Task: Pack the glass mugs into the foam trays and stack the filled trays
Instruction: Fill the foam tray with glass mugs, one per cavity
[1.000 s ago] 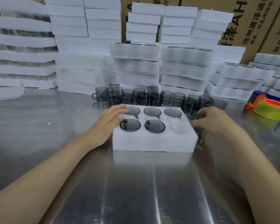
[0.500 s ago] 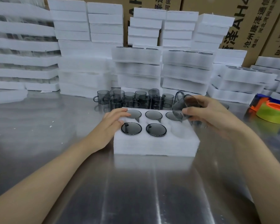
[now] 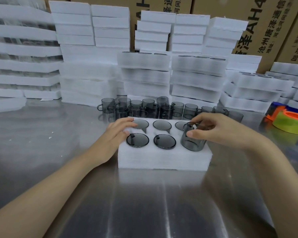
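Observation:
A white foam tray lies on the steel table in front of me, with several smoky grey glass mugs sunk into its round holes. My right hand grips another grey mug, which stands partly lowered into the tray's front right hole. My left hand rests flat on the tray's left end, fingers spread near the back left mug. Behind the tray, several loose grey mugs stand in a row.
Stacks of white foam trays rise behind the mugs and along the left. Cardboard boxes form the back wall. A yellow tape roll in an orange dispenser sits at the right.
My right hand picked a mug from the right of the tray, carried it over, and now lowers it into the front right hole. My left hand stayed on the tray.

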The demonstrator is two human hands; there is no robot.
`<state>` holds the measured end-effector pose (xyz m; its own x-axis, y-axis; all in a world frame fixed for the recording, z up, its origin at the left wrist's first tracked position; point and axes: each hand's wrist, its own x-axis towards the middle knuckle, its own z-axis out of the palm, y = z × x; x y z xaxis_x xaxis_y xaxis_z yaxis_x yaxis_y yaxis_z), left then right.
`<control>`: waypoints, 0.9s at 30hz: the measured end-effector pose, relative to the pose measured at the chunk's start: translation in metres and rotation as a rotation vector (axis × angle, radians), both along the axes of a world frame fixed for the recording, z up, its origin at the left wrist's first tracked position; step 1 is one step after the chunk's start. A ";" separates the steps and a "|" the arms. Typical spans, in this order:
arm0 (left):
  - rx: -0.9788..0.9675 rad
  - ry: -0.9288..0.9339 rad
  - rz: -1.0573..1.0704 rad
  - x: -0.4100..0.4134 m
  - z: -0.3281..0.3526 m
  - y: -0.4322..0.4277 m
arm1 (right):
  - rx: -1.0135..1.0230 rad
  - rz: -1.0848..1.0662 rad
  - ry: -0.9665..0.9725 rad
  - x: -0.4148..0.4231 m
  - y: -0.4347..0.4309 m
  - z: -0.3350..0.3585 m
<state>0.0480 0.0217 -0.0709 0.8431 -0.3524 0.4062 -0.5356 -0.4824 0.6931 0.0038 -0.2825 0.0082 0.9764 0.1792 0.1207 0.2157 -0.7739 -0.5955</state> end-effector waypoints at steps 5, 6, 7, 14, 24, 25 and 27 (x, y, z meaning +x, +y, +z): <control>-0.011 0.006 -0.001 0.000 0.001 -0.001 | -0.051 -0.004 -0.069 0.003 0.002 -0.003; -0.011 0.006 -0.002 -0.001 0.001 -0.001 | -0.069 -0.001 -0.080 0.003 0.002 -0.003; -0.011 0.006 -0.001 -0.001 0.001 -0.001 | -0.082 0.011 -0.066 0.003 0.002 -0.002; -0.002 0.011 -0.004 -0.002 0.001 0.000 | 0.080 0.077 -0.225 0.006 0.025 -0.015; -0.030 0.032 0.003 -0.007 0.004 -0.003 | -0.524 0.077 0.060 0.011 0.042 -0.038; -0.040 0.038 0.001 -0.007 0.004 -0.003 | -0.525 0.072 0.064 0.011 0.042 -0.038; -0.055 0.059 -0.013 -0.006 0.003 -0.002 | -0.526 0.066 0.049 0.012 0.042 -0.038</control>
